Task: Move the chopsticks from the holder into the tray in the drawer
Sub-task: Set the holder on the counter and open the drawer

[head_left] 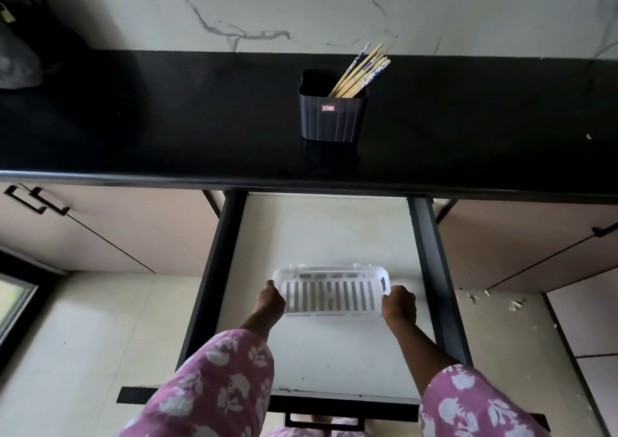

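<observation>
Head view: our left hand [271,297] and right hand [399,304] each grip one short end of the white tray [331,271] in the open drawer [334,229]. Chopsticks [359,72]: in the black holder [331,118] on the worktop [167,118], straight ahead beyond the tray, leaning rightward, slightly nearer our right hand.

Dim, soft daylight; black counter [167,118] swallows detail; wide-angle bending at edges, corners blurred

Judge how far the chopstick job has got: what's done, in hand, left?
Done: the drawer is open. In hand: the left hand and right hand grip the ends of the white tray inside it. Left: the chopsticks stand in the holder on the counter.
</observation>
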`<state>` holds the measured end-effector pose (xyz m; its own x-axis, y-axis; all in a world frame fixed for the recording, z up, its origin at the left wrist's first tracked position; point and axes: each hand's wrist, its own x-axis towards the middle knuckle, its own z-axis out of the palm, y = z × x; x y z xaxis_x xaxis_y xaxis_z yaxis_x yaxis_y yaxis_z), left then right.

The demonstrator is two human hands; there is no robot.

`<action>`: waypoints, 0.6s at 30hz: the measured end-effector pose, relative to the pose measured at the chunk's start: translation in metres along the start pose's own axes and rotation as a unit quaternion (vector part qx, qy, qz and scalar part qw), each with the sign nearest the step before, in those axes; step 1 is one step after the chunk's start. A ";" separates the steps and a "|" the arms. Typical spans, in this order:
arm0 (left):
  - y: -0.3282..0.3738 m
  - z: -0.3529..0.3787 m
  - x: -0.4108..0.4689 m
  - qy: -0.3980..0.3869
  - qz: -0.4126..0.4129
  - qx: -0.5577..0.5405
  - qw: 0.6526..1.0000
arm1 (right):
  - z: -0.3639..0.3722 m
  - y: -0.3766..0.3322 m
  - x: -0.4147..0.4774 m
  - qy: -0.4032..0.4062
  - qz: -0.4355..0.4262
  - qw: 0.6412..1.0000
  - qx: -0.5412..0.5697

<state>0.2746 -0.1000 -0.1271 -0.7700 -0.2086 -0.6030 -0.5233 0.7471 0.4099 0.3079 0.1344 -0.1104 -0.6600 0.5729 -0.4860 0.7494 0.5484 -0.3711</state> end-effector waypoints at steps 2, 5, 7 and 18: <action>0.002 -0.003 0.007 0.016 0.004 -0.007 1.000 | 0.002 0.000 0.000 0.011 -0.004 1.000 -0.008; 0.001 -0.002 0.010 0.023 0.009 -0.004 1.000 | 0.006 0.001 -0.002 0.016 -0.003 1.000 -0.011; -0.001 0.000 0.010 0.022 0.015 -0.001 1.000 | 0.007 0.001 -0.002 0.013 0.003 1.000 -0.004; -0.002 0.006 0.007 0.029 -0.010 -0.047 0.998 | 0.005 -0.002 0.010 -0.003 0.000 1.000 -0.019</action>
<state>0.2720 -0.0991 -0.1359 -0.7779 -0.2609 -0.5717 -0.5681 0.6809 0.4623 0.2996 0.1359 -0.1186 -0.6601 0.5685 -0.4911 0.7462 0.5715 -0.3414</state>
